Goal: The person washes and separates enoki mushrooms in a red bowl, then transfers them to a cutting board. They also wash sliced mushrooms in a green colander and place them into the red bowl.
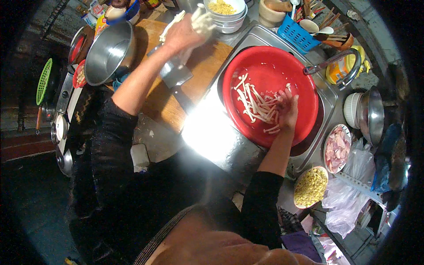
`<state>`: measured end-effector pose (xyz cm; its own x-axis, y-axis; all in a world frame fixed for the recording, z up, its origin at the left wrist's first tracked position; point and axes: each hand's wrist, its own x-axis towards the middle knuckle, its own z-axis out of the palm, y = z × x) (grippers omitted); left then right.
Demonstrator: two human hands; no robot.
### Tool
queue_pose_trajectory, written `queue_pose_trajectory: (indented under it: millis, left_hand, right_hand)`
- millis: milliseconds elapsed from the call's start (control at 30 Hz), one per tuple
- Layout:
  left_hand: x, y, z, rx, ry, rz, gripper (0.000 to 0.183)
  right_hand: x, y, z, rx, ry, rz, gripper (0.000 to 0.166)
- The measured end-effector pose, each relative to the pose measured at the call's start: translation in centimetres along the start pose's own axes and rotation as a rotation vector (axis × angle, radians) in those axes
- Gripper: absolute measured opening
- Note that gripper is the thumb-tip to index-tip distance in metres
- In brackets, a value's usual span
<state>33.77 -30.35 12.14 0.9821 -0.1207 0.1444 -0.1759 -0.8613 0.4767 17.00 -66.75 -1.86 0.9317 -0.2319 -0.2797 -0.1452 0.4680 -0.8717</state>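
My left hand is raised over the wooden cutting board and grips a bunch of white, thin-stemmed mushrooms, blurred at its edge. Below it on the board lies a cleaver, its dark handle towards me. Inside the red plastic basin, my right hand reaches in at the right, fingers apart, beside loose long-stemmed mushrooms. The mushrooms lie in shallow water, and one small cap is near my fingertips. No firm hold shows in that hand.
The basin sits in a steel sink under a curved faucet. Stacked bowls and a blue utensil basket stand behind. A steel bowl is at left. Plates of raw meat and bean sprouts are at right.
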Motion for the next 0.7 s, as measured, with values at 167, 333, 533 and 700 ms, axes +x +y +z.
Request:
queue_pose_trajectory:
  millis: [167,333,533,700]
  left_hand:
    - [3.8,-1.3,0.8,0.359,-0.043,-0.122,0.065]
    - [3.9,-1.7,2.8,0.445,-0.098,-0.079,0.097]
    - [3.8,-2.7,2.3,0.534,-0.099,0.014,0.096]
    - [3.6,-2.7,1.3,0.504,-0.104,0.007,0.087]
  right_hand:
    - [0.0,-0.2,0.4,-0.051,-0.022,0.028,0.064]
    - [-0.2,-0.1,-0.2,-0.073,-0.002,0.028,0.059]
    - [-0.5,-0.5,0.2,-0.038,0.028,0.092,0.058]
    - [-0.1,-0.3,-0.4,-0.093,-0.016,0.038,0.057]
